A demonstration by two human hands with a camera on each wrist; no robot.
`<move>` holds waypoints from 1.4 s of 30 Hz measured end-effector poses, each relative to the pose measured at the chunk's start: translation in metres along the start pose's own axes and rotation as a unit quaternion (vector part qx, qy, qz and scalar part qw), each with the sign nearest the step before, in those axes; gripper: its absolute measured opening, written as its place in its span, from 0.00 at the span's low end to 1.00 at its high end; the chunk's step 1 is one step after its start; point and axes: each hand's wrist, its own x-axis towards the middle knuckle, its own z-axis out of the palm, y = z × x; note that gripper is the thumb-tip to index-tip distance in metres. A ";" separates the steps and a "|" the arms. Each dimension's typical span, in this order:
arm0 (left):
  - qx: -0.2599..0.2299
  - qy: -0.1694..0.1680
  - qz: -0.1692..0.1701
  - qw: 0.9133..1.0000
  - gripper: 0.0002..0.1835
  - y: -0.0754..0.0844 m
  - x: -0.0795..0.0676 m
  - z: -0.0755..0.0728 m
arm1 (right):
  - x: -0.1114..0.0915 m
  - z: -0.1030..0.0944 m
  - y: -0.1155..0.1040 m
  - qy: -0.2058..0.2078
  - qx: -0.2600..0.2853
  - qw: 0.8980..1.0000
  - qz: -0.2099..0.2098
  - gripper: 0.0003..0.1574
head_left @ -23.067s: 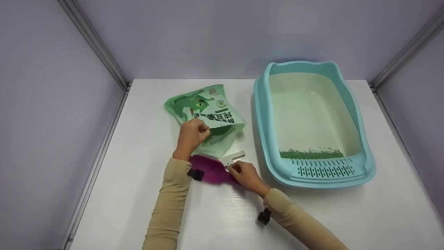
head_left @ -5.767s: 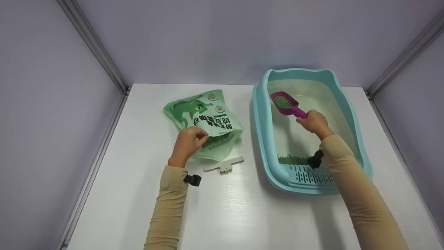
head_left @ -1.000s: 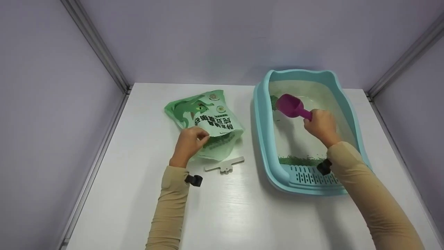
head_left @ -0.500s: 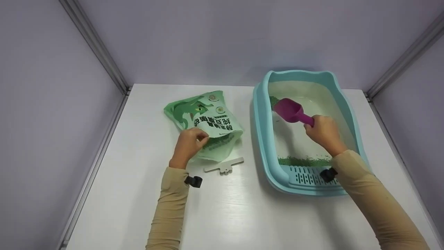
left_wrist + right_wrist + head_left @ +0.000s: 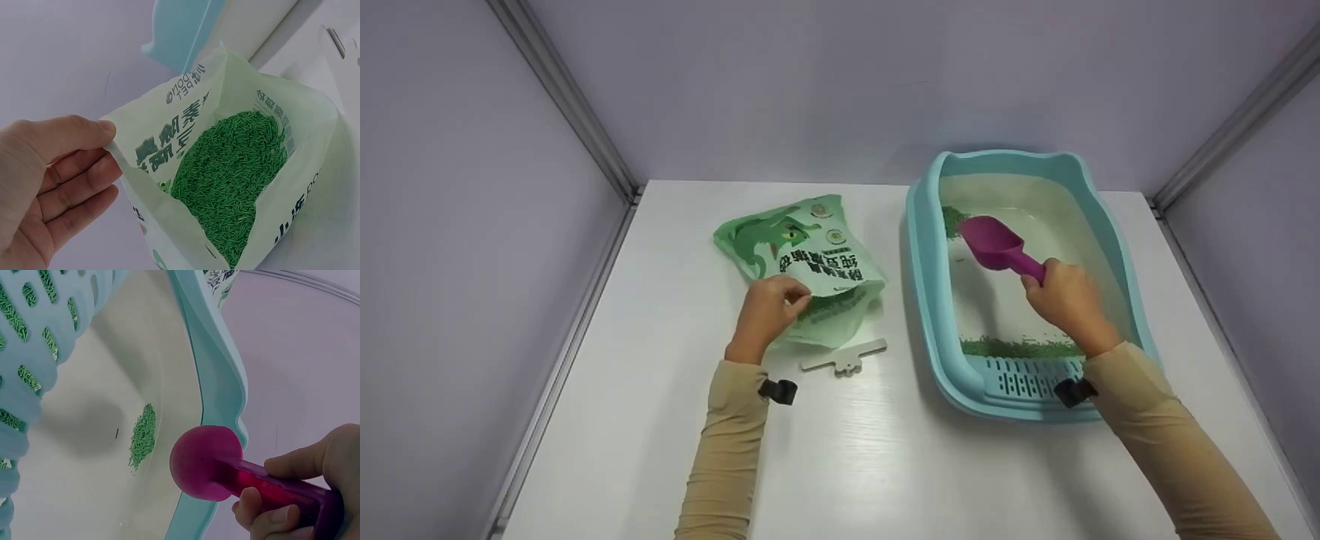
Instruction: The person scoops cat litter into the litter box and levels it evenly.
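Note:
My left hand [image 5: 769, 311] pinches the upper edge of the opening of a green cat litter bag [image 5: 817, 247], which lies on the table. Inside the bag, green litter pellets [image 5: 230, 174] show in the left wrist view. My right hand [image 5: 1069, 300] grips the handle of a magenta scoop [image 5: 994, 241] and holds it above the blue litter box [image 5: 926, 300]. No pellets show in the scoop's bowl in the head view. A small heap of pellets [image 5: 144, 435] lies on the box floor by its left wall, and a strip of pellets [image 5: 1012, 349] lies along the near end.
A grey bag clip [image 5: 847, 358] lies on the white table [image 5: 847, 450] just in front of the bag. The box has a slotted step [image 5: 1027, 379] at its near end. Walls stand behind the table and at both sides.
Pellets that lay in the scoop 5.8 s ago now form the heap at the box's left wall. Over the last second the right hand has drawn the scoop slightly nearer. The left hand stays put.

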 end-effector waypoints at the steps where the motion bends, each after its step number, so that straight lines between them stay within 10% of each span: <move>1: -0.001 0.000 0.000 1.000 0.04 0.000 0.000 0.000 | -0.002 -0.001 0.000 -0.005 -0.003 1.000 0.003 0.20; 15: 0.002 0.009 0.004 1.000 0.03 0.000 -0.001 0.002 | -0.030 -0.004 0.000 -0.049 -0.014 0.999 0.011 0.21; 42: 0.004 0.002 -0.002 1.000 0.04 0.001 -0.001 0.000 | -0.070 -0.021 -0.017 0.001 0.004 1.000 -0.024 0.21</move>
